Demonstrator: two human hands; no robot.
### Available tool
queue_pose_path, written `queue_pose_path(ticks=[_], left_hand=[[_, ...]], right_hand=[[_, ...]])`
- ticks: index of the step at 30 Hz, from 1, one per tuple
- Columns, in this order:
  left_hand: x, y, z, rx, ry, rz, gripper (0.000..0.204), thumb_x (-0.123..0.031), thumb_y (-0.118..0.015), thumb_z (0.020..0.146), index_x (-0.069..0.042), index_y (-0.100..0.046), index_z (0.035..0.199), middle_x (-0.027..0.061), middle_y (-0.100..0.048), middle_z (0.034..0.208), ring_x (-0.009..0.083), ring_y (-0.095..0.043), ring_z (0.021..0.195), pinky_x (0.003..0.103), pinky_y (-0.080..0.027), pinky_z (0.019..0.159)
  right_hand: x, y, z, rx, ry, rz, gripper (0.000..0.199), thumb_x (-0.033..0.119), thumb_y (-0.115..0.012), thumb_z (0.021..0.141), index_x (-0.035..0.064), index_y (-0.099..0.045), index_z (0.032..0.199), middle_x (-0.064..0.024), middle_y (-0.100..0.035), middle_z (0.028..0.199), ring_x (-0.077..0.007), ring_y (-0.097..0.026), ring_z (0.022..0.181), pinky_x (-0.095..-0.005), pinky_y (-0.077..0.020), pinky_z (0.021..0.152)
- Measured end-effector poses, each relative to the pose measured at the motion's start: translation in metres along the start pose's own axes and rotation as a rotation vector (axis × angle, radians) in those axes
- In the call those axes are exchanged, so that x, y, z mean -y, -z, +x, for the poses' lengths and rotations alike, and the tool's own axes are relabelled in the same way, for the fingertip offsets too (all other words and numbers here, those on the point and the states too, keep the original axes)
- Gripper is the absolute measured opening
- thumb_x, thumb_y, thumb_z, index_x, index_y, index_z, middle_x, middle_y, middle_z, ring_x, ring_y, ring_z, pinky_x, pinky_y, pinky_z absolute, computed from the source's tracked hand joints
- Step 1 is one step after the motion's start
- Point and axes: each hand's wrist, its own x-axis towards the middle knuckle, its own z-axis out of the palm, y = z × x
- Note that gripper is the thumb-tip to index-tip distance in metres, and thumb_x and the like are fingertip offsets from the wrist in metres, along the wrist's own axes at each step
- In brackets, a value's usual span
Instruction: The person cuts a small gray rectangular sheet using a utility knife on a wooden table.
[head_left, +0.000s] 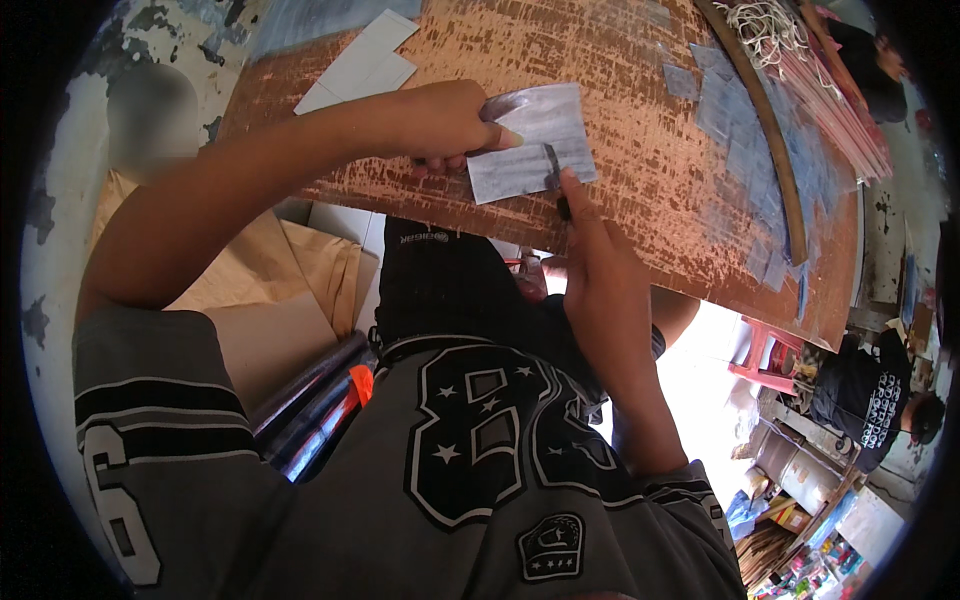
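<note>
A small grey-white rectangular sheet (545, 115) with streaky dark smears lies at the near edge of the worn wooden table. My left hand (455, 118) grips its left side, thumb on top and the other fingers curled at the edge. In my right hand (605, 250) is a small knife (551, 160) with a thin dark blade. My index finger stretches along it, and the blade lies over the right part of the sheet. Most of the handle is hidden in my palm. Whether the blade cuts into the sheet I cannot tell.
White card pieces (360, 65) lie at the table's far left. On the right are many bluish-grey sheets (735, 110), a long curved wooden strip (765, 120) and a bundle of pink strips with white strings (825, 90). Another person (865, 395) is at the far right, near a red stool (768, 358).
</note>
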Motion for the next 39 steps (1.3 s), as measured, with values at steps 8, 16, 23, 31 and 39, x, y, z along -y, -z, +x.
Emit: queue_pose_path(ticks=[8,16,23,31,39], left_hand=[[-0.001,-0.001,-0.001,-0.016,0.002,0.005,0.047,-0.044,-0.065,0.097,0.003,-0.066,0.094,0.0047,-0.058,0.063,0.0139,-0.057,0.049,0.03,-0.049,0.043],[0.003,-0.001,0.001,-0.015,-0.023,0.01,0.048,-0.044,-0.066,0.097,0.004,-0.065,0.094,0.006,-0.059,0.064,0.0156,-0.059,0.049,0.031,-0.05,0.041],[-0.005,0.0,-0.005,-0.015,-0.015,0.01,0.05,-0.04,-0.065,0.098,0.009,-0.067,0.102,0.01,-0.061,0.068,0.0166,-0.059,0.051,0.032,-0.049,0.042],[-0.006,0.0,-0.006,-0.01,-0.007,0.014,0.048,-0.038,-0.064,0.099,0.009,-0.067,0.101,0.0099,-0.06,0.068,0.0167,-0.059,0.051,0.031,-0.048,0.042],[0.0,-0.003,-0.001,-0.043,-0.037,0.025,0.047,-0.037,-0.064,0.1,0.01,-0.066,0.096,0.0103,-0.059,0.064,0.018,-0.059,0.048,0.033,-0.048,0.04]], right_hand=[[-0.001,-0.001,0.0,0.005,0.009,0.002,0.058,-0.004,-0.05,0.097,0.0176,-0.049,0.15,-0.0221,-0.068,0.11,-0.0387,-0.068,0.096,-0.0446,-0.0527,0.081],[-0.002,-0.001,-0.001,-0.003,0.036,0.002,0.059,-0.006,-0.049,0.096,0.017,-0.049,0.151,-0.0223,-0.067,0.109,-0.0371,-0.069,0.093,-0.0438,-0.053,0.079],[0.001,0.0,-0.002,0.015,-0.013,-0.015,0.061,-0.008,-0.052,0.095,0.0166,-0.049,0.151,-0.0224,-0.067,0.106,-0.0362,-0.069,0.091,-0.0429,-0.053,0.077],[-0.001,-0.005,-0.001,-0.034,0.043,-0.029,0.063,-0.01,-0.052,0.093,0.016,-0.05,0.15,-0.0227,-0.067,0.103,-0.0367,-0.069,0.087,-0.0444,-0.0527,0.075],[0.002,-0.002,0.0,-0.002,0.053,-0.13,0.063,-0.008,-0.052,0.094,0.0163,-0.047,0.152,-0.0217,-0.066,0.096,-0.0373,-0.068,0.082,-0.0456,-0.0518,0.071]])
